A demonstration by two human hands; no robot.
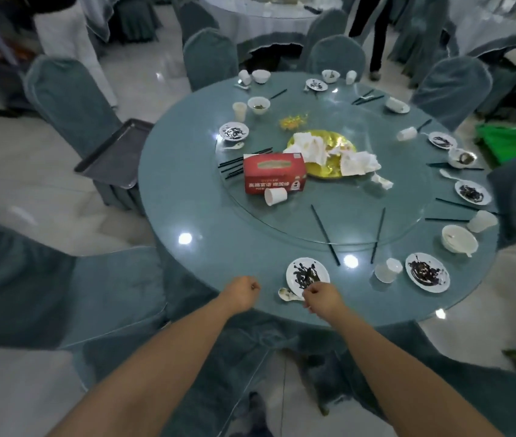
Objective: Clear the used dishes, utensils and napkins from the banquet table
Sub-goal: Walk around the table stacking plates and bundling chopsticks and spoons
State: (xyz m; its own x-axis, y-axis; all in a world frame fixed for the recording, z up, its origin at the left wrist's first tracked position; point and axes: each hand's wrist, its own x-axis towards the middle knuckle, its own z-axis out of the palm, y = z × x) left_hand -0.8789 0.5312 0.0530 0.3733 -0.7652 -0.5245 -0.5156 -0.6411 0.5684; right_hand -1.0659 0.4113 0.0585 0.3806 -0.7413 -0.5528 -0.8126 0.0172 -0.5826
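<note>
— Inspector: What is standing on the round teal glass-topped banquet table (206,216) at this point?

— Onlooker: Nearly everything, by my judgement. The clearing is barely starting. On the clear glass turntable (360,216) a gold oval platter (329,171) is lying under crumpled white napkins (319,149), with a red cardboard tissue box (274,176) beside it and a tipped white paper cup (275,196) just in front of the box.

— Inspector: And the place settings?

— Onlooker: White sauce-stained plates are sitting all around the rim, the nearest white plate (307,275) just beyond the hands, another soiled white plate (427,276) to its right. Small white bowls, cups and loose black chopsticks (324,233) are lying around the rest of the edge.

— Inspector: Any collecting vessel?

— Onlooker: A grey metal tray (114,152) is resting on a covered chair at the table's left, with nothing visible on it.

— Inspector: The hands?

— Onlooker: The left hand (240,293) is hovering at the near edge, fingers curled, holding nothing. The right hand (321,298) is reaching over a white ceramic spoon (286,293) beside the nearest plate; whether it is pinching the handle, I cannot tell.
</note>
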